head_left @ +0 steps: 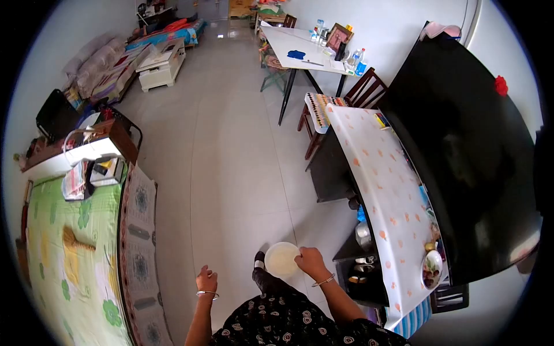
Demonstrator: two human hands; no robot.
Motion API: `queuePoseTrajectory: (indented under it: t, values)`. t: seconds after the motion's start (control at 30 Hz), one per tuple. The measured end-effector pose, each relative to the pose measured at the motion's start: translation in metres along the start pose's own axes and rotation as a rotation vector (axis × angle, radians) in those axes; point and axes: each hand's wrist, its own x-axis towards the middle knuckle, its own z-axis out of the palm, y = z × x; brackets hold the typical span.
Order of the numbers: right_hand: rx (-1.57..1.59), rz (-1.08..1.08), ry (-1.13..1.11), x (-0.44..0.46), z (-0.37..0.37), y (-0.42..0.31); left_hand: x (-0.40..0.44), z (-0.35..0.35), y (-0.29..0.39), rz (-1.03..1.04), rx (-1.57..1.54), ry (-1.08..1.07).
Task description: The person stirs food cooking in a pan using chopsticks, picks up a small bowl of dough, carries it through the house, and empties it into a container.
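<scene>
You had the pale round bowl [269, 262] out in front of you, low in the view, your right hand [312, 263] on its right rim. That grip was closed, fingers and thumb pinching the edge at one side only, and there was the first worry: any weight inside would have pulled the far side down, and a twist of the wrist could have tipped it. Your left hand [206, 279] was well apart from it, fingers loosely curled and no object to be seen in them, so nothing steadied the other rim. Then the footing! Your foot [259, 262] showed just beside the bowl, which hid part of the view below; a spill on those smooth floor tiles [236, 173] might have made you slip. Your right arm also ran close to the cloth-covered table [369, 155], where an elbow swinging out could have caught the cloth's edge.

Now, the containers. Inside your bowl it was all pale (liquid or bare bottom, I couldn't tell). Near that table's close end sat a white dish [437, 257] with dark reddish and green pieces, probably food. Over on the far table [277, 37] stood bottles [361, 68], their contents too small to make out.
</scene>
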Motion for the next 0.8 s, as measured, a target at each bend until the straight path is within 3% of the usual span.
queuePoseTrajectory:
  t: [0.2,0.33,0.4,0.5,0.57,0.67,0.8]
  values:
    - [-0.003,0.063,-0.136,0.135,-0.017,-0.017,0.091,0.01,0.001,-0.18,0.235,-0.048]
    - [0.022,-0.005,-0.074,0.212,-0.015,-0.015,0.139,0.031,-0.024,-0.358,0.193,-0.028]
    - [0.015,-0.034,-0.058,0.251,-0.018,-0.019,0.169,0.04,-0.025,-0.344,0.181,-0.032]
    - [-0.001,-0.03,-0.054,0.307,-0.009,-0.02,0.225,0.062,-0.087,-0.389,0.076,-0.03]
    - [0.008,-0.002,-0.044,0.345,-0.008,-0.028,0.262,0.051,-0.046,-0.362,0.237,-0.094]
    - [0.022,0.05,-0.01,0.398,-0.005,-0.045,0.34,0.039,0.014,-0.378,0.226,-0.108]
    - [0.029,0.076,0.009,0.47,-0.016,-0.072,0.453,0.035,0.046,-0.192,0.297,-0.058]
